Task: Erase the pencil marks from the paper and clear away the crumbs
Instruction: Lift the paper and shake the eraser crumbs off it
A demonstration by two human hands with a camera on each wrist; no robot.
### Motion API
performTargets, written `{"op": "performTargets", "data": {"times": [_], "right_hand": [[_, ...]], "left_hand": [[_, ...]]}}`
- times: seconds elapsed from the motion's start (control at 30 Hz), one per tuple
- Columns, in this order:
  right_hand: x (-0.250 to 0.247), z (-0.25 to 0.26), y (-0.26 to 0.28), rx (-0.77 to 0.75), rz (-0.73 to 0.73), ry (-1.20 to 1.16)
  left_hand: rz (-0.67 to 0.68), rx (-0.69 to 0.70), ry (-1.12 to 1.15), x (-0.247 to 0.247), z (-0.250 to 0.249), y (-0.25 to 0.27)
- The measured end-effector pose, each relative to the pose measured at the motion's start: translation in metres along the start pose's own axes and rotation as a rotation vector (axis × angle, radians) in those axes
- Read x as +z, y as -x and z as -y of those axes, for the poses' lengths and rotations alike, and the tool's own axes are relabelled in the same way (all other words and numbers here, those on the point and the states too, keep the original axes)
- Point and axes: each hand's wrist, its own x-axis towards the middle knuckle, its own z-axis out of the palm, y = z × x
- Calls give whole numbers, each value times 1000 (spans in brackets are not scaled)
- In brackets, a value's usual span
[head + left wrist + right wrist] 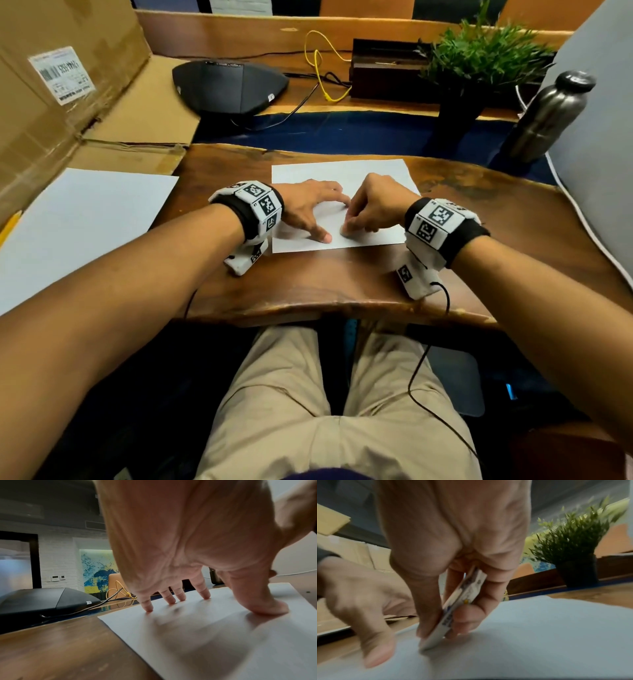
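On the near middle of the tabletop: a white rectangular sheet of paper (342,173) lay flat on the dark brown wooden desk (308,284), its near edge close to the desk's front edge.
Left hand (310,205): spread wide, fingertips (206,595) and thumb pressed down on the sheet's left half, grasping nothing.
Right hand (371,205): curled round a small white rectangular eraser with a printed sleeve (453,609), pinched between thumb and fingers.
Eraser position: tilted, its lower corner touching the paper near the near edge, just beside the left thumb.
Pencil marks and crumbs: too blurred to tell.
Left edge of the desk: a second white sheet (78,219) lay over a flattened brown cardboard box (51,113).
Far side: a black wedge-shaped device (226,87), a yellow cable (322,68) and a green potted plant (479,58).
Far right corner: a steel bottle (548,116) stood upright.
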Motion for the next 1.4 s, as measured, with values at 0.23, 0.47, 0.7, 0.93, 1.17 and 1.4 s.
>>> {"op": "performTargets", "data": {"times": [0.23, 0.47, 0.7, 0.93, 1.17, 1.4], "right_hand": [[-2, 2, -5, 76, 78, -54], [0, -2, -8, 92, 111, -111], [-9, -9, -4, 103, 111, -93], [-20, -37, -7, 244, 22, -186], [-21, -40, -11, 274, 37, -196], [-20, -42, -9, 261, 11, -193]], "left_hand": [[32, -27, -42, 0, 5, -5], [26, -3, -53, 0, 4, -4], [37, 6, -57, -2, 4, -6], [-155, -376, 124, -28, 33, 0], [-113, -556, 46, -36, 37, -1], [-89, -369, 566, -44, 14, 19]]}}
